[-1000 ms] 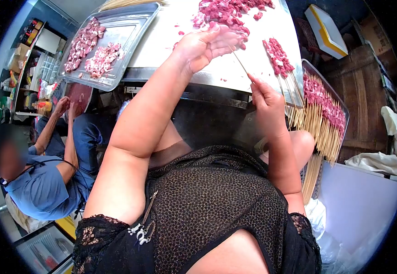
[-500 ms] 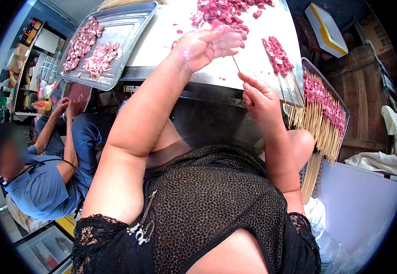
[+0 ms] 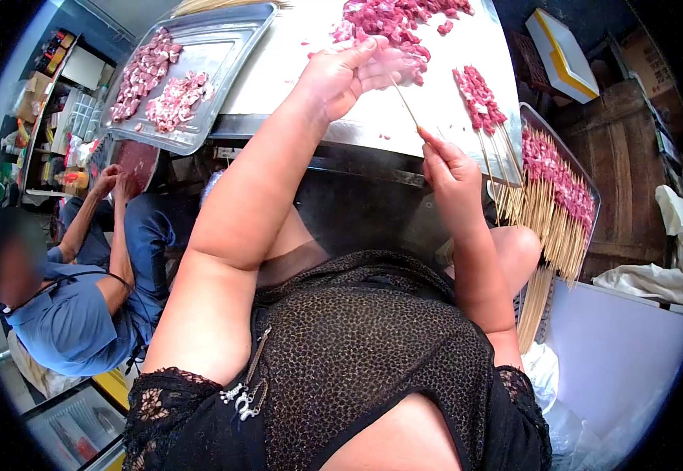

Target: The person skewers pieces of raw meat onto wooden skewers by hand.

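Observation:
My left hand (image 3: 347, 76) is palm up over the near edge of the white work surface, thumb raised and fingers stretched to the right. Whether a bit of meat lies against its fingers I cannot make out. My right hand (image 3: 450, 162) pinches a thin bamboo skewer (image 3: 406, 106), its far end reaching up to the left hand's fingers. Just beyond the left hand is a heap of raw meat pieces (image 3: 392, 27). Right of it lie several loaded meat skewers (image 3: 479, 98), their bare ends over the table's edge.
A metal tray (image 3: 228, 59) with two piles of cut meat stands at the left. Another tray (image 3: 589, 177) at the right holds many loaded skewers. Bare skewers (image 3: 535, 310) lie below it. A seated person in blue (image 3: 74, 314) works at the left, hands near a reddish container.
My right hand has shifted slightly down and to the right. More of the skewer shows between my hands. The left hand has barely moved.

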